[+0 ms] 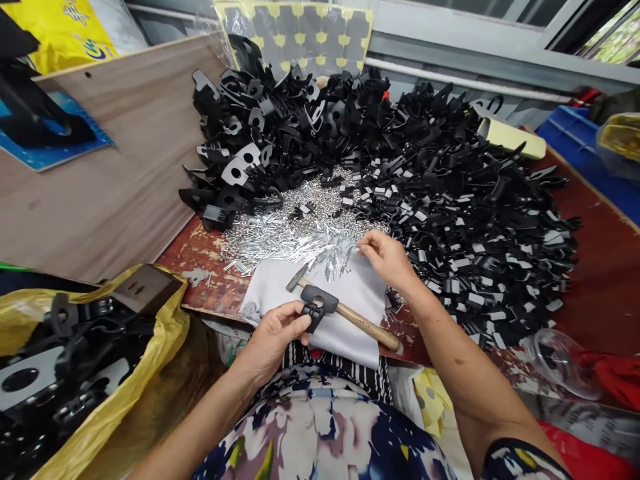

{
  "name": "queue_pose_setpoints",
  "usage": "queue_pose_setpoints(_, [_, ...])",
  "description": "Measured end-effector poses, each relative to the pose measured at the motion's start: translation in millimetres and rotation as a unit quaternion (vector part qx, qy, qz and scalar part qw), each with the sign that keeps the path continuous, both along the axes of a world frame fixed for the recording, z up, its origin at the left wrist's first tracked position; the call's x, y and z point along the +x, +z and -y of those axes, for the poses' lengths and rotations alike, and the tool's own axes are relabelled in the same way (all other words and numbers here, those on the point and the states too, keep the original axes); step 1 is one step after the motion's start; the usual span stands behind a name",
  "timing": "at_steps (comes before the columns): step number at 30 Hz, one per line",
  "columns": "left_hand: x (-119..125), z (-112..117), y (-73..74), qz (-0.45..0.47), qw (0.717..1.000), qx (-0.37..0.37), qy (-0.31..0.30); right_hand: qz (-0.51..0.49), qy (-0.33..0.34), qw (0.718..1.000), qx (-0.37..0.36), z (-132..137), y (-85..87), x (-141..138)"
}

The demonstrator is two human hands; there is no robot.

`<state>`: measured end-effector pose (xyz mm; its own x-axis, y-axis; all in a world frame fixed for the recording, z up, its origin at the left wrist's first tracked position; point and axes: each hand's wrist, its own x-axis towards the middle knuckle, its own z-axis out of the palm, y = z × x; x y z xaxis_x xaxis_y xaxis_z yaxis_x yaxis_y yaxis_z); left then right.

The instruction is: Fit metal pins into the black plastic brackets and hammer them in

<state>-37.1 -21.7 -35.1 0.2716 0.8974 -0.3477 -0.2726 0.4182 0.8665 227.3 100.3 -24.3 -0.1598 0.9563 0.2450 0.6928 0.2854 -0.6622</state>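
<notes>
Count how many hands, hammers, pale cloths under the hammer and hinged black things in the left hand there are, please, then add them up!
Hands (left hand, right hand): 2
Hammer: 1
Pale cloth under the hammer: 1
Hinged black thing in the left hand: 1
Total: 5

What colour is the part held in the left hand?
The held part is black, best seen in the head view.

Open sack (173,327) cut off left
</notes>
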Motion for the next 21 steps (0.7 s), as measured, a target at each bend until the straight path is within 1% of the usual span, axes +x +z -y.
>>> queue_pose_setpoints(2, [1,-1,-0.6,-0.003,1.0,-0.002,-0.003,-0.051,-0.002,0.999,-0.007,2,0.0,7])
queue_pose_setpoints(4, [2,-1,-0.6,-0.008,1.0,-0.004,-0.007,-0.062,-0.007,0.998,-0.002,4,0.0,13])
queue_pose_setpoints(7, [3,-2,0.0,-0.014,1.0,-0.01,-0.007,-0.086,-0.041,0.995,0.03,9,2.6,19])
queue_pose_setpoints(9, [2,-3,0.6,-0.012,1.0,-0.016,0.01,-0.096,-0.054,0.992,0.056,14,4.6,21])
queue_pose_setpoints(12, [0,-4,1.6,-0.011,0.999,-0.022,0.037,-0.045,-0.017,0.996,0.073,26,4.4,21])
queue_pose_setpoints(14, [0,-4,2.6,-0.018,0.999,-0.014,0.038,-0.032,-0.007,0.996,0.083,40,3.3,17])
queue_pose_setpoints(17, [5,-4,5.3,-0.036,0.999,0.013,0.014,-0.061,0.006,0.994,0.092,66,5.2,2])
queue_pose_setpoints(19, [12,-6,7.2,-0.056,0.998,0.033,-0.014,-0.068,0.044,0.993,0.088,82,9.5,-11])
queue_pose_setpoints(21, [20,-10,8.1,-0.08,0.995,0.061,-0.027,-0.061,0.083,0.99,0.092,94,14.1,-25])
